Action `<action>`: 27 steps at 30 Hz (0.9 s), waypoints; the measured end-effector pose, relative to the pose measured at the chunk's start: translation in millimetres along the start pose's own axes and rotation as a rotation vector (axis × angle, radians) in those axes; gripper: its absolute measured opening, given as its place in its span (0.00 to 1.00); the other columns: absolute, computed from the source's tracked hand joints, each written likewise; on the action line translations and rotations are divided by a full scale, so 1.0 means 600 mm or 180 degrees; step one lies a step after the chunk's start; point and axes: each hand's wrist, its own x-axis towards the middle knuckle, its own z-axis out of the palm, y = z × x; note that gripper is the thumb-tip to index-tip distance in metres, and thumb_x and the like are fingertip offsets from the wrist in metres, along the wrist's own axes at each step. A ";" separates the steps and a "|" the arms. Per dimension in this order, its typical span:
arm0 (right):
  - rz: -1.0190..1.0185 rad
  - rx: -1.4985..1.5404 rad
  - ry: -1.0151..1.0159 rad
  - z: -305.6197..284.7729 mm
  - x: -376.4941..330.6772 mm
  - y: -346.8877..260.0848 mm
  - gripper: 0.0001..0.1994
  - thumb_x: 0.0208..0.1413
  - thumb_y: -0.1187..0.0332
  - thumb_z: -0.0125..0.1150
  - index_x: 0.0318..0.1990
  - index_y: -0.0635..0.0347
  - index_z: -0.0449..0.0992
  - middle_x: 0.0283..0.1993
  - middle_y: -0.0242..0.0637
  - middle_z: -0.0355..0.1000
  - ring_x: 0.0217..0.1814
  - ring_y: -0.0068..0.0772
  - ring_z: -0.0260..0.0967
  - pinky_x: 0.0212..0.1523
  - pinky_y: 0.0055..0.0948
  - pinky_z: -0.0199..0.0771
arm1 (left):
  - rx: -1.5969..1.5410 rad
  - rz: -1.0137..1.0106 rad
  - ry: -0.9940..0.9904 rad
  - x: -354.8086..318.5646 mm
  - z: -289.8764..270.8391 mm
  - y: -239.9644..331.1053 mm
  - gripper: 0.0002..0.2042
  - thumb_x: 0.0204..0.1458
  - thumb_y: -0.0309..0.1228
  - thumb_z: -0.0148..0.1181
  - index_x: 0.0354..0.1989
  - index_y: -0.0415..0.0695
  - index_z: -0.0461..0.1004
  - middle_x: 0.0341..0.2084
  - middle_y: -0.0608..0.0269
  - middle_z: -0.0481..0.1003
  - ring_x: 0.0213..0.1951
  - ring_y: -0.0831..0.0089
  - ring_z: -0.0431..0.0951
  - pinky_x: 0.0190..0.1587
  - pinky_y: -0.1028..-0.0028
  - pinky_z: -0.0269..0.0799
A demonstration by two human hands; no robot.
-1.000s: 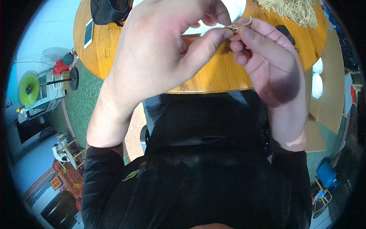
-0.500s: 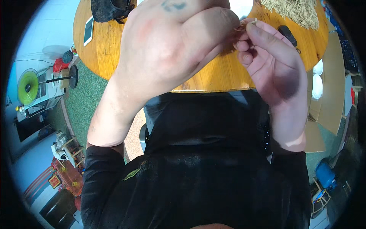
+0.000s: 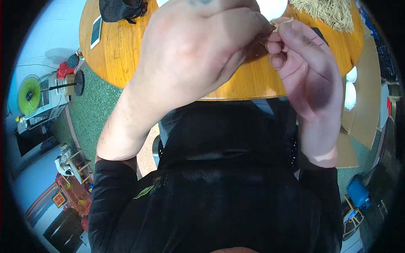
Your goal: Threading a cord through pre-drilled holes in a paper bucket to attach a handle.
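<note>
My right hand (image 3: 310, 69) is raised over the table's near side, palm facing in. Its thumb and forefinger pinch a thin tan strand (image 3: 288, 21), one end of which pokes out above the thumb; the other fingers curl in. Close beside it, my left hand (image 3: 198, 46) shows only its back, thumb side toward the right hand. It looks closed, its fingertips meeting the right hand's near the strand. Most of its fingers are hidden, and so is whatever lies between them. At the table's far right lies a heap of similar tan strands (image 3: 327, 12).
The round wooden table (image 3: 107, 55) carries a white phone (image 3: 96, 32), a black mesh bag (image 3: 118, 9), a white round thing (image 3: 272, 8) behind my hands and a dark object (image 3: 320, 36) partly behind my right hand. A fan (image 3: 29, 95) stands left; cardboard (image 3: 365, 97) leans right.
Both hands have shifted slightly to the right, still together at the fingertips. My right hand now covers more of the dark object. The pinch on the strand stays.
</note>
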 end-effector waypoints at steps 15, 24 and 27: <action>-0.0844 -0.0459 -0.0148 -0.020 0.034 0.020 0.11 0.72 0.72 0.60 0.55 0.69 0.80 0.49 0.39 0.82 0.47 0.26 0.78 0.46 0.25 0.76 | -0.0244 -0.2524 -0.1904 0.128 -0.073 0.045 0.13 0.52 0.28 0.76 0.43 0.38 0.80 0.32 0.54 0.81 0.32 0.55 0.84 0.35 0.63 0.80; -0.0889 -0.0024 -0.0226 0.005 0.047 0.002 0.11 0.72 0.71 0.59 0.55 0.67 0.80 0.49 0.38 0.81 0.45 0.25 0.78 0.45 0.25 0.75 | 0.0073 -0.0229 0.0072 0.028 0.006 -0.033 0.14 0.49 0.28 0.76 0.42 0.36 0.83 0.34 0.54 0.80 0.34 0.59 0.83 0.35 0.63 0.78; -0.0861 -0.0107 -0.0320 -0.038 0.031 0.023 0.10 0.72 0.71 0.59 0.54 0.66 0.80 0.49 0.37 0.81 0.46 0.25 0.78 0.45 0.25 0.75 | 0.0285 0.0164 0.0491 0.006 0.043 -0.010 0.14 0.48 0.28 0.76 0.41 0.36 0.84 0.35 0.55 0.79 0.35 0.61 0.82 0.37 0.64 0.77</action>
